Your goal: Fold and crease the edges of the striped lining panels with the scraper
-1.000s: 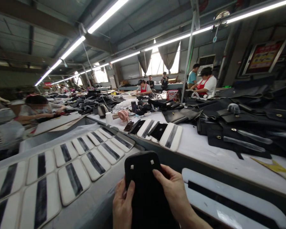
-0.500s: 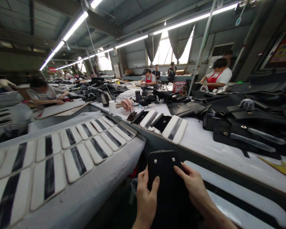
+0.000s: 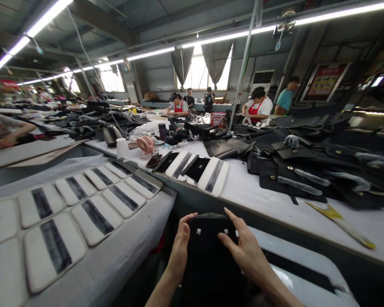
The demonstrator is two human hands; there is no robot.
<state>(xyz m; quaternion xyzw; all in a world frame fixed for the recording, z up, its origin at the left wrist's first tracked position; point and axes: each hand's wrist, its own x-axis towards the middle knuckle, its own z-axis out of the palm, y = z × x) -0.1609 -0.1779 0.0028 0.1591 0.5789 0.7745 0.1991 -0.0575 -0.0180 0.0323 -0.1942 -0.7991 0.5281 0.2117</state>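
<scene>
Upright in front of me is a black panel (image 3: 211,256) with rounded top corners and two small pale squares near its top. My left hand (image 3: 179,241) grips the panel's left edge, its fingertips at the top corner. At the right edge, my right hand (image 3: 246,243) has its thumb on the front face beside one pale square and its index finger at the top corner. Below the hands, the panel's lower end fades into shadow. White pieces, each with a dark stripe (image 3: 97,216), lie in rows on the table to my left.
On the bench ahead lie more striped white pieces (image 3: 213,177), a phone (image 3: 154,160), a pink fan (image 3: 145,144), a white cup (image 3: 121,148) and a kettle (image 3: 111,135). Black bags (image 3: 275,181) are piled at right near a yellow-ended brush (image 3: 342,224). Other people work farther back.
The view has swung to the right. My left thumb has moved off the panel's front to its edge, and my right index finger has gone up to the top corner.
</scene>
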